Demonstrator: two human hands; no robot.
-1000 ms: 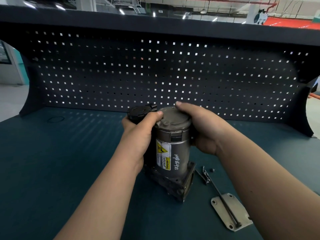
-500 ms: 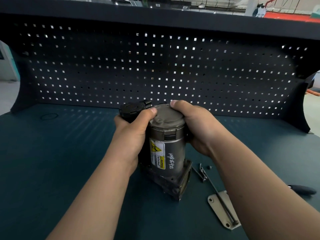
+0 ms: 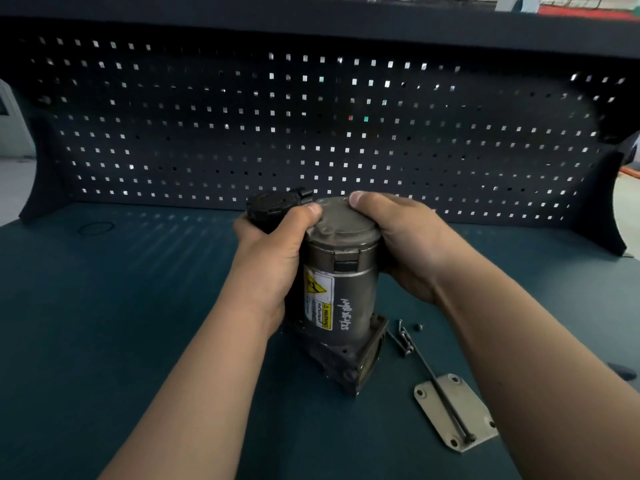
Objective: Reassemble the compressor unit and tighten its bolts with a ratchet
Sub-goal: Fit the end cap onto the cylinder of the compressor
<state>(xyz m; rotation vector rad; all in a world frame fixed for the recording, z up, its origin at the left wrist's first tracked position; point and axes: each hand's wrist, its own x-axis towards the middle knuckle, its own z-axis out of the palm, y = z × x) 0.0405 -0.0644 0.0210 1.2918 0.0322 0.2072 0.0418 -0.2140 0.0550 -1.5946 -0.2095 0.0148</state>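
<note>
The compressor unit [image 3: 349,292] stands upright on the dark green bench, a grey metal cylinder with a yellow warning label on a dark square base. A black round part [image 3: 268,206] sits beside its top on the left. My left hand [image 3: 273,251] grips the cylinder's left side, thumb on the cap's edge. My right hand [image 3: 405,237] grips the right side, thumb on the cap. A flat metal cover plate [image 3: 450,410] lies at the lower right with a long bolt [image 3: 429,372] across it. Short screws [image 3: 403,337] lie beside the base.
A dark pegboard [image 3: 311,126] rises behind the bench. A black handle [image 3: 623,370], partly hidden by my right forearm, lies at the right edge. A ring mark [image 3: 95,227] shows on the bench top [image 3: 104,323] at the far left.
Both hands keep the same grip on the compressor. The view has tilted down slightly, and the unit sits a little left of where it was in the frame.
</note>
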